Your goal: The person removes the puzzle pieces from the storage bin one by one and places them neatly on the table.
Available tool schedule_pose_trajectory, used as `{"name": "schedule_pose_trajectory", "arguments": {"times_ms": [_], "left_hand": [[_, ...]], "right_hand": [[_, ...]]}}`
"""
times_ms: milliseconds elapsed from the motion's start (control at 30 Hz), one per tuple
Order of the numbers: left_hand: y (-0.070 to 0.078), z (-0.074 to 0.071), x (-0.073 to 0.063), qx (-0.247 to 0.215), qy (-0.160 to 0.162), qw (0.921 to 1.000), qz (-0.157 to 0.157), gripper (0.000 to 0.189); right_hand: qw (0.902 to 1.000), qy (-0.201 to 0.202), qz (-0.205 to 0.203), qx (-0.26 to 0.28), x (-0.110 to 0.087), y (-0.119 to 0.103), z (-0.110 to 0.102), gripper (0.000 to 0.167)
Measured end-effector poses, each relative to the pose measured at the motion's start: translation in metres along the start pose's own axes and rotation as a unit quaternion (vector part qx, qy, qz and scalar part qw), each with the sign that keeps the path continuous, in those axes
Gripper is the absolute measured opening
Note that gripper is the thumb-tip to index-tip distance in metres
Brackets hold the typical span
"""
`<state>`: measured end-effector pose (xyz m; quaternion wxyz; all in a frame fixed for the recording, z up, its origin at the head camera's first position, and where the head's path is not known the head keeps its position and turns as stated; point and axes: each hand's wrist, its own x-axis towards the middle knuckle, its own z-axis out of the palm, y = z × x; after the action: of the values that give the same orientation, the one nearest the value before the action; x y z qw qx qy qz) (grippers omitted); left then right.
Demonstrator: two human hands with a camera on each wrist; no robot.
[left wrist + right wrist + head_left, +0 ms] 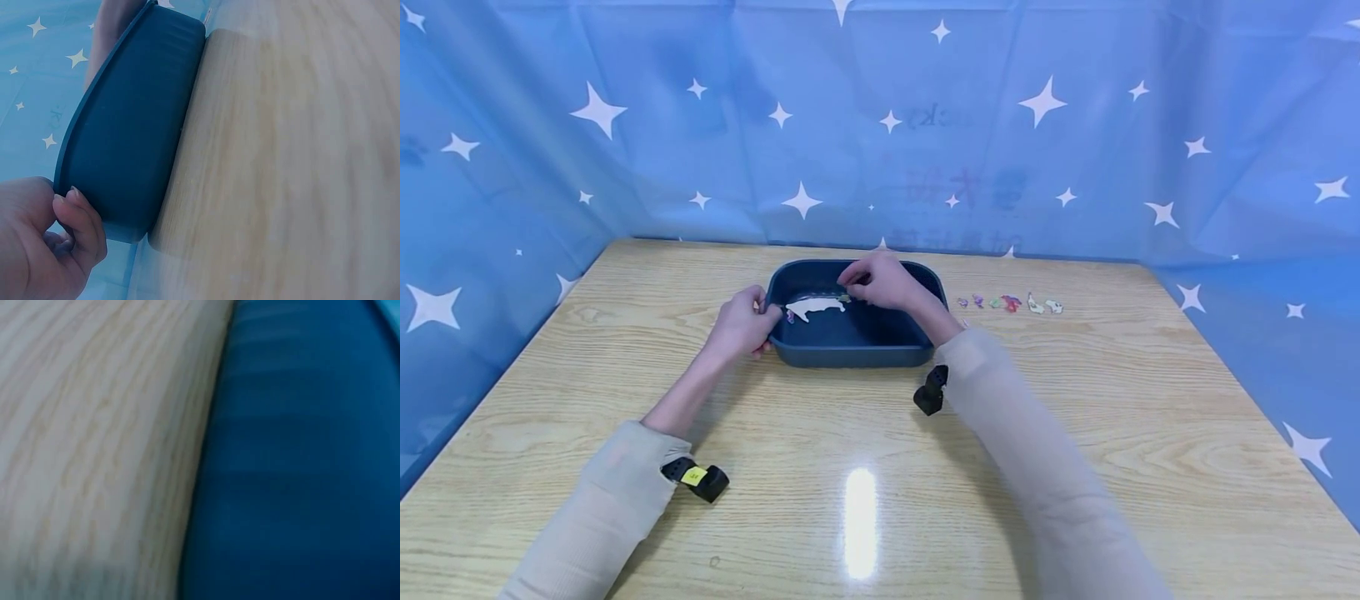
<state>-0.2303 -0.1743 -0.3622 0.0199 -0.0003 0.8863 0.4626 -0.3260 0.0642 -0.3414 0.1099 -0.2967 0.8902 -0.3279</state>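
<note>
A dark blue basin [853, 357] stands on the table, with a white ragged-edged flat piece [815, 307] and a small purple piece [790, 317] inside it at the left. My left hand [741, 323] grips the basin's left rim; in the left wrist view its curled fingers [87, 222] press against the outer wall. Over the basin's middle is my right hand [883, 282], fingers bent downward. A small brownish piece [845, 297] shows right at its fingertips; I cannot tell whether they pinch it. The right wrist view holds only the basin's outer wall [294, 456] and tabletop.
Several small colourful flat pieces lie in a row right of the basin, among them a red one [1011, 303], a green one [995, 303] and a whitish one [1035, 304]. Behind the wooden table [790, 467] hangs a blue curtain [880, 167] with white stars.
</note>
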Motion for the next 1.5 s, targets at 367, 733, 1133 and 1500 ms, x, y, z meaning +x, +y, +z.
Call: {"name": "schedule_pose_trajectory", "arguments": {"times_ms": [367,733,1133,1500], "left_hand": [[0.000,0.001,0.000,-0.011,0.000,0.9999,-0.002,0.015],[-0.001,0.001,0.000,-0.004,0.001,1.0000,-0.005,0.016],[-0.001,0.000,0.000,-0.012,-0.002,0.9999,-0.004,0.016],[0.000,0.000,-0.001,-0.011,-0.003,0.9999,-0.003,0.016]], "right_hand": [[0.9968,-0.017,0.029,-0.073,0.005,0.002,0.011,0.027],[0.9924,-0.034,0.085,-0.082,0.000,0.002,0.012,0.013],[0.9910,-0.042,0.100,-0.079,-0.007,-0.001,0.009,0.010],[0.9975,-0.029,0.057,-0.029,-0.012,0.003,0.005,0.010]]}}
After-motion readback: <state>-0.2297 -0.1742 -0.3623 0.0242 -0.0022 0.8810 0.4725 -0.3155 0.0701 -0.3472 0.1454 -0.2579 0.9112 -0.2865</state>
